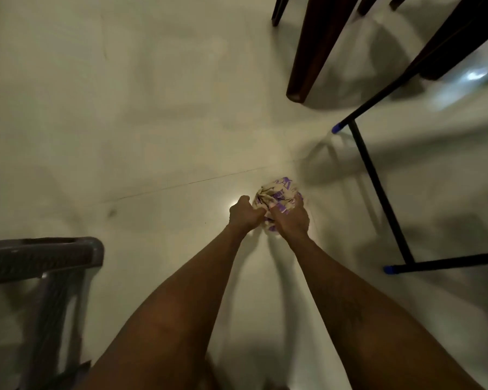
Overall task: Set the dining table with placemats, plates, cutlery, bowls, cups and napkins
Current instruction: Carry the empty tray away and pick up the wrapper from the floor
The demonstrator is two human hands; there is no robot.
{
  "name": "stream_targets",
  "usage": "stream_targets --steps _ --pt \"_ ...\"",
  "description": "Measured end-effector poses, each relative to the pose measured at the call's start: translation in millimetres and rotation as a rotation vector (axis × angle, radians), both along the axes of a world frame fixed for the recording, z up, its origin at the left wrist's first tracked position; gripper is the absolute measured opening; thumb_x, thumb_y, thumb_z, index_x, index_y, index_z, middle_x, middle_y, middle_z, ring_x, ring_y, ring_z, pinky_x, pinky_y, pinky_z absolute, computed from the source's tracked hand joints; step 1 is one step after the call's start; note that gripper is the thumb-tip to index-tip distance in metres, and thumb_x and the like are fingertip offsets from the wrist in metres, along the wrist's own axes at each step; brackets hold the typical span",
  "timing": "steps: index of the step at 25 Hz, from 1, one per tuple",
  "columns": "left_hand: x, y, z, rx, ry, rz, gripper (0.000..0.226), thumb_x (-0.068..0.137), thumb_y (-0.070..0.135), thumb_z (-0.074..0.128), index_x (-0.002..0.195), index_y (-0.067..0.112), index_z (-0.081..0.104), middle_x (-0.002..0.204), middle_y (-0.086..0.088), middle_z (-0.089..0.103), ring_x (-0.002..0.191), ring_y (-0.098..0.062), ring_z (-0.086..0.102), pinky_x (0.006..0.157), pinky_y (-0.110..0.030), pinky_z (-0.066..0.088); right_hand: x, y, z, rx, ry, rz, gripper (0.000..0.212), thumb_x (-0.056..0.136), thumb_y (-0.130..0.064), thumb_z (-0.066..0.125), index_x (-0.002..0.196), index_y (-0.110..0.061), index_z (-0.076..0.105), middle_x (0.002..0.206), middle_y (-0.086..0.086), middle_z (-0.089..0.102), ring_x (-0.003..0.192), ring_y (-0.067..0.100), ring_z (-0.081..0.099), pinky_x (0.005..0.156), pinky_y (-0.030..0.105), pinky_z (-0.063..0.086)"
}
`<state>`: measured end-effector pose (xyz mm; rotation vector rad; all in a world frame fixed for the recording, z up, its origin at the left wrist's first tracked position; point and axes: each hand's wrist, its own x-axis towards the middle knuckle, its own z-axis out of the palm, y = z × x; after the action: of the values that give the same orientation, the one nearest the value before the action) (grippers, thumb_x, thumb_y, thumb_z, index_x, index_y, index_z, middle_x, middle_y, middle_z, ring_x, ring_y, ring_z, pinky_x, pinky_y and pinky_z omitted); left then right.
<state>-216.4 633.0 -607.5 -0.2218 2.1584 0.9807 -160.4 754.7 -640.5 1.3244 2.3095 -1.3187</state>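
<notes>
While you lean over the floor (152,108), your left hand (245,215) and right hand (292,222) both grip the bunched cloth (276,192), fingers curled into it.

cream cloth (278,195) — purple print; pale floor (124,108), dark-brown chair leg (307,52)

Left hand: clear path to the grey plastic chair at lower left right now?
Likely not yet: the left hand grips the crumpled cloth together with the right hand. Bare floor lies between it and the grey chair, so the path looks free once it lets go.
</notes>
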Motion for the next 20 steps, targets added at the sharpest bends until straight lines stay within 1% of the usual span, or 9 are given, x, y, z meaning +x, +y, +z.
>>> stream_targets --steps 2,3,6,8,12,15,16,18,20 --pt "-5 10 -32 0.061 -0.057 0.031 0.071 0.090 0.043 0.071 0.148 0.012 0.044 0.139 -0.009 0.059 0.125 -0.028 0.057 0.101 -0.034 0.048 -5 5 -32 -0.018 -0.030 0.005 0.100 0.082 -0.061 0.073 0.161 -0.027 0.023 0.144 0.009 0.056 0.130 0.034 0.056 0.106 0.045 0.050" --pt "-5 14 -42 0.095 -0.091 0.053 0.061 0.089 0.042 0.071 0.141 0.016 0.050 0.128 -0.002 0.063 0.114 -0.024 0.062 0.094 -0.036 0.053 -6 7 -43 -0.028 -0.065 0.026 0.093 0.080 -0.060 0.071 0.157 -0.029 0.031 0.137 0.009 0.061 0.122 0.034 0.060 0.101 0.047 0.054" --pt "5 19 -48 0.159 -0.170 0.170 0.039 0.083 0.035 0.070 0.120 0.021 0.063 0.101 -0.003 0.074 0.087 -0.023 0.072 0.078 -0.041 0.063 1 -1 -45 -0.073 -0.060 0.033 0.059 0.077 -0.052 0.067 0.131 -0.029 0.062 0.113 0.004 0.071 0.103 0.029 0.068 0.084 0.039 0.061" --pt "14 12 -27 0.184 -0.193 0.276 0.044 0.072 0.032 0.071 0.114 0.020 0.069 0.092 -0.005 0.076 0.079 -0.024 0.075 0.077 -0.045 0.065 10 -15 -8 -0.092 -0.013 -0.008 0.034 0.086 -0.038 0.070 0.115 -0.020 0.070 0.102 0.004 0.073 0.093 0.024 0.068 0.071 0.026 0.053" --pt "30 -25 73 0.239 -0.191 0.528 0.053 0.059 0.049 0.080 0.105 0.030 0.061 0.107 -0.006 0.074 0.091 -0.023 0.075 0.079 -0.045 0.065 27 -49 111 -0.077 0.110 0.017 0.010 0.091 -0.029 0.075 0.097 -0.021 0.074 0.091 -0.004 0.074 0.086 0.017 0.067 0.079 0.031 0.054" --pt "32 -70 183 0.286 -0.256 0.625 0.083 0.060 0.052 0.088 0.127 0.030 0.045 0.115 -0.004 0.068 0.096 -0.024 0.074 0.071 -0.039 0.064 30 -73 229 -0.137 0.107 0.100 0.008 0.088 -0.026 0.078 0.096 -0.026 0.076 0.091 -0.011 0.074 0.086 0.009 0.067 0.075 0.019 0.051" --pt "29 -82 220 0.326 -0.288 0.613 0.082 0.064 0.050 0.089 0.131 0.034 0.044 0.116 -0.003 0.068 0.096 -0.024 0.074 0.067 -0.036 0.062 28 -81 267 -0.154 0.115 0.120 0.007 0.087 -0.027 0.078 0.094 -0.028 0.076 0.089 -0.015 0.074 0.084 0.006 0.067 0.073 0.016 0.049" --pt "18 -106 290 0.399 -0.285 0.570 0.054 0.078 0.040 0.086 0.121 0.024 0.059 0.109 -0.003 0.075 0.088 -0.021 0.076 0.060 -0.031 0.058 19 -98 342 -0.169 0.153 0.188 0.004 0.086 -0.033 0.078 0.089 -0.034 0.075 0.084 -0.019 0.074 0.081 -0.002 0.067 0.074 0.020 0.049" --pt "-1 -126 361 0.425 -0.262 0.583 0.032 0.086 0.023 0.082 0.114 0.015 0.070 0.102 -0.009 0.078 0.083 -0.024 0.077 0.062 -0.034 0.060 1 -114 409 -0.145 0.190 0.246 0.006 0.086 -0.039 0.078 0.090 -0.040 0.074 0.084 -0.026 0.073 0.082 -0.007 0.066 0.076 0.022 0.051"
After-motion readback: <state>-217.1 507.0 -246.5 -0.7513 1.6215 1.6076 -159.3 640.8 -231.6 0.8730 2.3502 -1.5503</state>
